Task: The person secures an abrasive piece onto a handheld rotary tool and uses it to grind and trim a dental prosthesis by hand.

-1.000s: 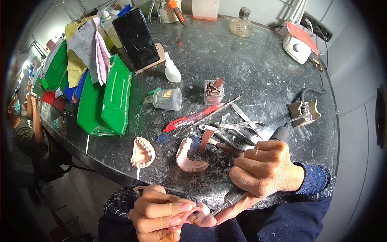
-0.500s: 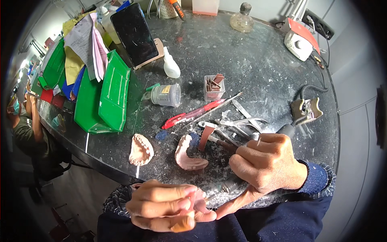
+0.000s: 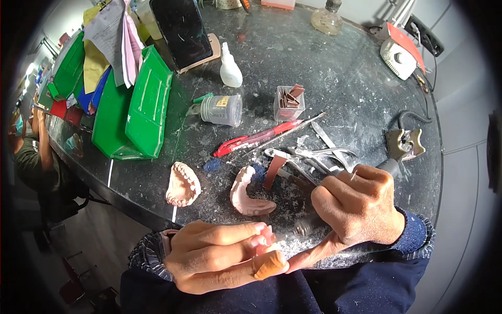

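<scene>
My left hand (image 3: pixel 214 256) pinches a small pink denture piece (image 3: pixel 267 236), mostly covered by the fingers; one fingertip wears a tan wrap (image 3: pixel 269 265). In my closed right hand (image 3: pixel 358 206) is a rotary handpiece (image 3: pixel 306 226), its metal nose pointing at the denture piece and its dark rear end showing beyond the knuckles. The thumb of that hand reaches over to the left fingertips. The handpiece's tip is blurred amid pale dust. Just beyond my hands are a dental cast with teeth (image 3: pixel 183 184) and a curved pinkish cast (image 3: pixel 251 196).
Pliers (image 3: pixel 308 157), a red pen (image 3: pixel 256 138) and a brown abrasive strip (image 3: pixel 275 171) lie beyond the casts. Farther off are a clear box of strips (image 3: pixel 289 107), a plastic cup (image 3: pixel 222 110) and a white bottle (image 3: pixel 230 68). Green bins (image 3: pixel 149 110) stand left; a handpiece stand (image 3: pixel 405 145), right.
My left hand has turned, so its fingers now cover more of the denture piece. The right hand keeps its grip on the handpiece. The whole view has shifted slightly.
</scene>
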`<action>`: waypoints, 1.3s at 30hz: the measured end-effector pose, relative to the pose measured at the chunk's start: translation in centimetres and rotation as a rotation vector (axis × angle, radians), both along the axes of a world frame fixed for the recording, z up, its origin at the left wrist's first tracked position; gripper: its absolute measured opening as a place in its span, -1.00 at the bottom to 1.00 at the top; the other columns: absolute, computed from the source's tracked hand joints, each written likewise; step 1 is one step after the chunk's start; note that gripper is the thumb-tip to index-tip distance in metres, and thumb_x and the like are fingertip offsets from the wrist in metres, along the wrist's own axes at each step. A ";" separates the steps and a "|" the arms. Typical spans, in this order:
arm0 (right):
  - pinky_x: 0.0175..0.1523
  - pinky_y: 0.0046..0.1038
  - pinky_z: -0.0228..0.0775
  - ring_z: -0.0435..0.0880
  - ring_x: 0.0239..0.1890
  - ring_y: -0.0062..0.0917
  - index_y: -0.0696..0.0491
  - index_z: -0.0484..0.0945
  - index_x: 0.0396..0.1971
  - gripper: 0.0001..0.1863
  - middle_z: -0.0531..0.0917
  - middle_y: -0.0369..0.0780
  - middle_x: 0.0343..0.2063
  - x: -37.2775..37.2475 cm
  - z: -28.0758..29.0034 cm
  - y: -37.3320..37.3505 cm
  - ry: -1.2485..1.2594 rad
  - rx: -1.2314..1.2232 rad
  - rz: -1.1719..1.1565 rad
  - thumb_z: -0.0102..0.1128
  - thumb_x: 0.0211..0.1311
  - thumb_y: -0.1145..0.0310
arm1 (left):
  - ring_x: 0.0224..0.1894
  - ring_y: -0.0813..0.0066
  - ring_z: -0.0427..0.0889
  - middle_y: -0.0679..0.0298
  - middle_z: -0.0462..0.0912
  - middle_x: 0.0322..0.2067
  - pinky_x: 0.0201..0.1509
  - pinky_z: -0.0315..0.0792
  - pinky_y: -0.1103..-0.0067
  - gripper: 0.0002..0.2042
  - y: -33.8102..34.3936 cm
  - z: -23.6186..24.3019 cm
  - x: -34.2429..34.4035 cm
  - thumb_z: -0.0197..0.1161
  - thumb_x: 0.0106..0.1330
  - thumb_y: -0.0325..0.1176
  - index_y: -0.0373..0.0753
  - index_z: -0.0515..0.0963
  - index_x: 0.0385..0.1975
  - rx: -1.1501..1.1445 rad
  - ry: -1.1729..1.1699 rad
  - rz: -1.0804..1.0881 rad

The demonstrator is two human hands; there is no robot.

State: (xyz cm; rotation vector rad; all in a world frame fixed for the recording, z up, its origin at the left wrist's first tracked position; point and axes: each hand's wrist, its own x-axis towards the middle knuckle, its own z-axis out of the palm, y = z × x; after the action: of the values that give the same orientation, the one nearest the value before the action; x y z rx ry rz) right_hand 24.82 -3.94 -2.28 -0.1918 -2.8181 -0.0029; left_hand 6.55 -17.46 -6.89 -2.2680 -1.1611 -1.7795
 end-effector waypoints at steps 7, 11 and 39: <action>-0.70 -0.64 0.06 0.29 -0.85 -0.67 0.00 0.30 -0.83 -0.26 0.25 -0.41 -0.86 -0.3 -0.6 0.3 0.074 -0.004 0.022 0.12 -0.25 -0.49 | -0.39 0.64 0.59 0.45 0.40 -0.46 -0.59 0.40 0.89 -0.61 0.0 0.3 -0.4 0.56 -0.20 -0.40 -0.19 0.59 -0.30 0.085 0.212 0.075; -0.70 -0.63 0.06 0.28 -0.84 -0.68 -0.01 0.30 -0.83 -0.27 0.23 -0.41 -0.86 0.0 -0.9 0.2 0.042 0.013 0.089 0.14 -0.23 -0.48 | -0.36 0.62 0.59 0.43 0.43 -0.45 -0.53 0.48 0.87 -0.58 0.2 0.0 -0.4 0.55 -0.22 -0.45 -0.19 0.59 -0.28 0.108 0.198 0.069; -0.70 -0.62 0.03 0.21 -0.86 -0.70 -0.06 0.23 -0.83 -0.28 0.18 -0.43 -0.85 0.0 0.3 -0.1 0.055 0.000 0.029 0.14 -0.24 -0.48 | -0.51 0.63 0.57 0.36 0.45 -0.49 -0.48 0.52 0.78 -0.32 0.1 1.8 -0.3 0.65 -0.43 -0.16 -0.45 0.56 -0.27 -0.357 -0.152 -0.084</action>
State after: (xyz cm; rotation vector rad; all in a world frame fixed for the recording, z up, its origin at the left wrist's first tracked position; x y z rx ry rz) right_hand 24.85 -4.04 -2.00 -0.1485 -2.7660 0.0090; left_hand 6.26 -17.37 -5.11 -2.4320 -1.5446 -1.9396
